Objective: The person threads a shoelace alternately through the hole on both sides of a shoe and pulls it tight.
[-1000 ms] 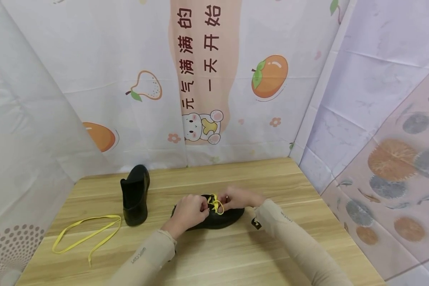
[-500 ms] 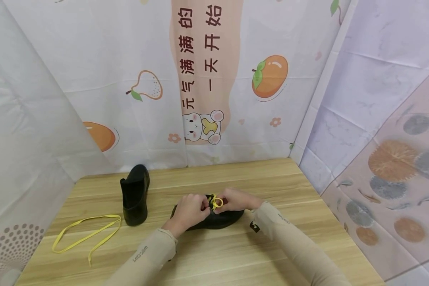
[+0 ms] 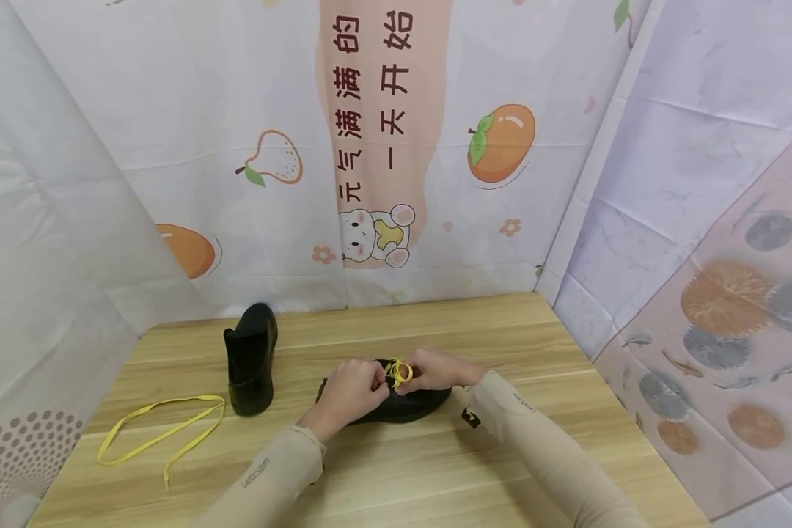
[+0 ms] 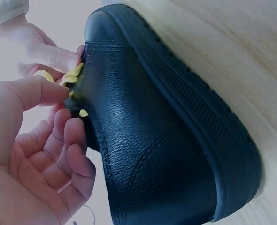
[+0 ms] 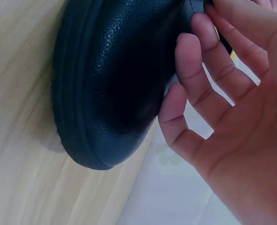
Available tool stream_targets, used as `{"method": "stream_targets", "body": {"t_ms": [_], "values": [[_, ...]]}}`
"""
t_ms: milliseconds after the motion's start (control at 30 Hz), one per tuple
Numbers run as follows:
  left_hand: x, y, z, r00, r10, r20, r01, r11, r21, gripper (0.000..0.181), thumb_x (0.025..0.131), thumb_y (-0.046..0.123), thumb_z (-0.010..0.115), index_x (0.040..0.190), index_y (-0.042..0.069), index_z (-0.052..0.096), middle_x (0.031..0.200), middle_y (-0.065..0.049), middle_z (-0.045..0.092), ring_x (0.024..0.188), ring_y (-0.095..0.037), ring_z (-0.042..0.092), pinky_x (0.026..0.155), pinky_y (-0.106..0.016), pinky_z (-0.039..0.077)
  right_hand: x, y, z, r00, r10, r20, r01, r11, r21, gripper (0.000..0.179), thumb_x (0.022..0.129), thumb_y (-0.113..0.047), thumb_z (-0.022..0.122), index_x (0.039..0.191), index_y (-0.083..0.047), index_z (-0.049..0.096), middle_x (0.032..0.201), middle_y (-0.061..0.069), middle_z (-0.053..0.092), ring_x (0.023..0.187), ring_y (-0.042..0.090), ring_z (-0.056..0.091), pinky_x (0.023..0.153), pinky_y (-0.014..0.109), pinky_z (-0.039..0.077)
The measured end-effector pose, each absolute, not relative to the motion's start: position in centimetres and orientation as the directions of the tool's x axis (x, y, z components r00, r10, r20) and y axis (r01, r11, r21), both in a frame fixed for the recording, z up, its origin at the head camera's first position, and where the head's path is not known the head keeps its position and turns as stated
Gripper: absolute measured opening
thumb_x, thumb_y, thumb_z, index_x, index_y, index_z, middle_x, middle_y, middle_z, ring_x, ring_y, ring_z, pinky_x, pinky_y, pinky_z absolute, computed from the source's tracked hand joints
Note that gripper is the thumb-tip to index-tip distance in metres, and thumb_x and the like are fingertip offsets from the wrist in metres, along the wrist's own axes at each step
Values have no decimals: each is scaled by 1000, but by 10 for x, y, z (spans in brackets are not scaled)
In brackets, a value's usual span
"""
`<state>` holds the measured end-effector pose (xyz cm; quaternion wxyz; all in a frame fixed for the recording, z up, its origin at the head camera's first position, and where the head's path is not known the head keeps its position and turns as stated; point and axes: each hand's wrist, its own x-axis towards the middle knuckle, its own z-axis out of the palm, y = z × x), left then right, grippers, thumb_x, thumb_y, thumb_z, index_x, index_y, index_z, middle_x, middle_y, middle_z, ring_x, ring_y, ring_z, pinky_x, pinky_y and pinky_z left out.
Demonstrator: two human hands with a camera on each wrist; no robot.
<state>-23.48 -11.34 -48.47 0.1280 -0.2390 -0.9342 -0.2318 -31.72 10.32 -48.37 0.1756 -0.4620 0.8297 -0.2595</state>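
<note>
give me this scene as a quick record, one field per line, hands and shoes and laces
left hand: the left hand pinches the yellow lace
right hand: the right hand holds a loop of that lace
near shoe: black shoe, upright, toe to the person's right, laced
second shoe: other black shoe, upright, left of the hands, no lace visible
spare: loose yellow lace, far left
surface: wooden table

Yellow lacing (image 4: 73, 74) brightens a black shoe (image 4: 166, 126) on a tan, wood-grained surface (image 3: 396, 473), with a yellow lace (image 3: 167, 434) at nine o'clock from it and a white, orange-fruit-print backdrop (image 3: 396, 176) at twelve.
</note>
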Motion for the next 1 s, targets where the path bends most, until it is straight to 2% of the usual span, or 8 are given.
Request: {"method": "stream_targets", "body": {"t_ms": [67,200,267,367,500,700,867,1000], "values": [[-234,-114,-484,-855,383,351,503,779,374,11,85,13,75,77,15,67,59,13,48,50,-3,42,50,-24,40,-318,103,-484,-513,-856,-57,-662,437,-609,23,95,-24,75,75,-14,66,62,-7,56,51,5,44,53,18,36],[-232,-118,-483,-840,376,391,513,785,347,13,88,12,73,78,12,65,59,12,47,49,-3,41,47,-24,39,-317,101,-479,-517,-854,-61,-615,420,-667,13,96,-16,73,85,-9,74,70,8,71,57,26,64,51,19,44],[-232,-120,-483,-830,370,417,516,792,325,13,89,11,72,78,12,64,59,11,48,48,-3,41,46,-23,38,-316,100,-477,-524,-849,-64,-593,418,-688,10,96,-12,72,88,-8,75,74,11,73,65,35,69,53,20,48],[-233,-124,-482,-826,347,445,508,801,317,15,90,10,71,78,13,63,61,9,52,48,-3,42,47,-24,39,-315,100,-476,-538,-839,-83,-568,434,-700,9,95,-11,72,87,-9,74,74,10,73,70,38,70,55,21,50],[-235,-130,-476,-818,301,491,487,817,310,14,91,8,71,80,11,62,68,5,58,52,-7,48,49,-27,43,-314,101,-478,-543,-834,-97,-570,451,-687,13,95,-14,73,83,-10,73,71,5,72,68,35,71,56,22,51],[-242,-143,-460,-778,182,601,438,843,312,9,91,6,72,87,6,64,76,-2,61,57,-13,55,51,-31,46,-316,102,-479,-536,-840,-85,-592,445,-672,16,95,-15,73,80,-11,72,69,-3,70,61,17,67,57,22,51],[-239,-148,-455,-814,225,536,432,850,300,9,90,12,72,87,10,64,76,2,59,56,-8,49,50,-29,43,-316,108,-476,-520,-853,-54,-626,423,-655,13,97,-14,71,84,-9,73,74,0,71,61,5,60,58,21,48],[-236,-143,-462,-862,269,429,418,856,304,16,92,23,74,99,10,67,82,1,62,56,-8,50,52,-29,44,-318,112,-475,-541,-841,37,-655,393,-645,7,98,-13,68,93,-8,70,80,-3,68,67,3,58,63,24,50]]}}
